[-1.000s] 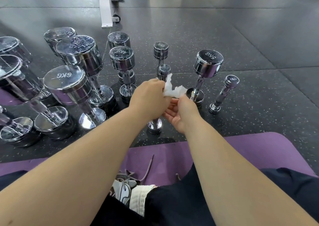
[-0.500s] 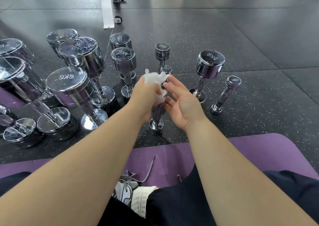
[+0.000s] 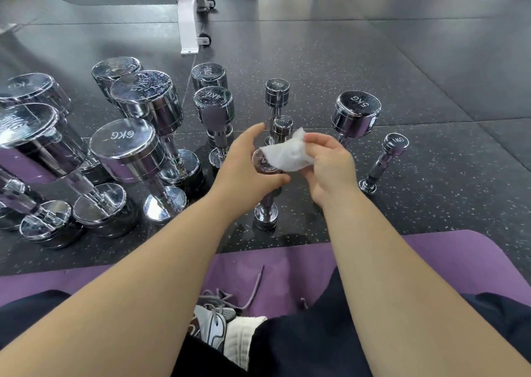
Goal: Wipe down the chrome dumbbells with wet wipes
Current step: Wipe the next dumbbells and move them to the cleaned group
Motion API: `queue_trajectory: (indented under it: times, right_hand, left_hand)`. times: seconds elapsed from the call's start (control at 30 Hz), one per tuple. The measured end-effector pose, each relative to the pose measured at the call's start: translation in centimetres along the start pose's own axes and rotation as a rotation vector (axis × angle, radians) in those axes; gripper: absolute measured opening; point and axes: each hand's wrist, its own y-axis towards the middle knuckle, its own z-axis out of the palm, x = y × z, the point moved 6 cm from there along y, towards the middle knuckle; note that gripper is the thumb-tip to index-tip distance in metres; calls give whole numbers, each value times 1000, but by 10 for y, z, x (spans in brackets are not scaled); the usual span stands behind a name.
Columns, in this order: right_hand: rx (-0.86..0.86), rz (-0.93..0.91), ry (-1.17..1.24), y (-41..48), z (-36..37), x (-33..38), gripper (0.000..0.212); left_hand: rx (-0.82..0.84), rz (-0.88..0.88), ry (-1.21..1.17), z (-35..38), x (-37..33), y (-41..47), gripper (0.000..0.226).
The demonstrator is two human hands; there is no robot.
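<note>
A small chrome dumbbell [image 3: 265, 214] stands upright on the dark rubber floor just in front of me. My left hand [image 3: 244, 169] grips its top head from the left, thumb across the front. My right hand [image 3: 330, 169] pinches a white wet wipe [image 3: 287, 155] and holds it against the top of that head. Several more chrome dumbbells stand on end around it: a 6KG one [image 3: 126, 146] and bigger ones to the left, a 5KG one [image 3: 356, 115] and a thin 1KG one [image 3: 385, 161] to the right.
I sit on a purple mat [image 3: 431, 250] with my legs and a grey shoe [image 3: 212, 325] below my arms. A white bench leg on wheels [image 3: 188, 23] stands at the back. Two small dumbbells [image 3: 277, 94] stand right behind the held one.
The wipe has gone from my left hand to my right hand. My left hand now holds the dumbbell's head, and my right hand has closed on the wipe over it.
</note>
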Motion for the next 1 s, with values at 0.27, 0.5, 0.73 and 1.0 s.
queue_trajectory:
  times: [0.27, 0.5, 0.73, 1.0]
  right_hand:
    - [113, 98, -591, -4, 16, -39, 19]
    - [154, 142, -569, -14, 15, -34, 34]
    - [81, 204, -253, -16, 12, -32, 25]
    - [9, 391, -158, -18, 3, -49, 16]
  left_hand:
    - [-112, -77, -126, -4, 19, -5, 70]
    - [19, -87, -166, -5, 23, -1, 63]
    - [96, -114, -299, -2, 26, -2, 68]
    - [138, -217, -523, -2, 26, -9, 16]
